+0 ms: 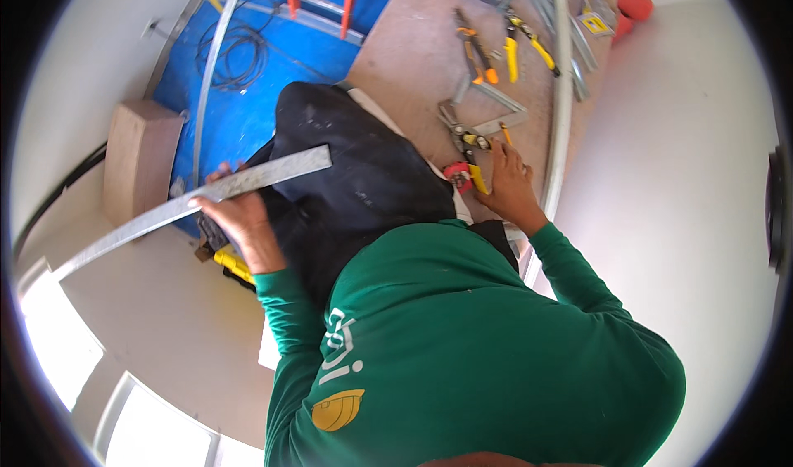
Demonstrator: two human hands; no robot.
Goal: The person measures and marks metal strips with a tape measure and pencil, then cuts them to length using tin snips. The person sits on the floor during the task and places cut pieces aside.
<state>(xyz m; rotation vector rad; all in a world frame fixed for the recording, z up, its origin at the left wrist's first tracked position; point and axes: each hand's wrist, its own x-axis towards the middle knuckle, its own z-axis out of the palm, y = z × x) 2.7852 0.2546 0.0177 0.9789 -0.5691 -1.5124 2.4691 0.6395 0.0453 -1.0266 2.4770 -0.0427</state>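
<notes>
My left hand [239, 219] is closed around a long, thin galvanized metal strip [273, 170], which slants across my lap toward the lower left. My right hand [514, 184] is over the board, its thumb and fingers apart beside a pair of snips [477, 178] with yellow and black handles. The fingertips come close to the handles; whether they touch is hard to make out. A red tape measure [457, 176] lies just left of the snips. Farther up, an angled metal piece [504, 108] and a pencil [506, 133] lie on the board.
Orange-handled pliers [477, 54] and yellow-handled snips [529, 44] lie at the far side of the board [405, 79]. A curved metal rail [562, 95] runs along the right. Blue floor covering [289, 54] holds a coiled cable [235, 58] and an orange ladder [322, 4]. A box [136, 157] stands left.
</notes>
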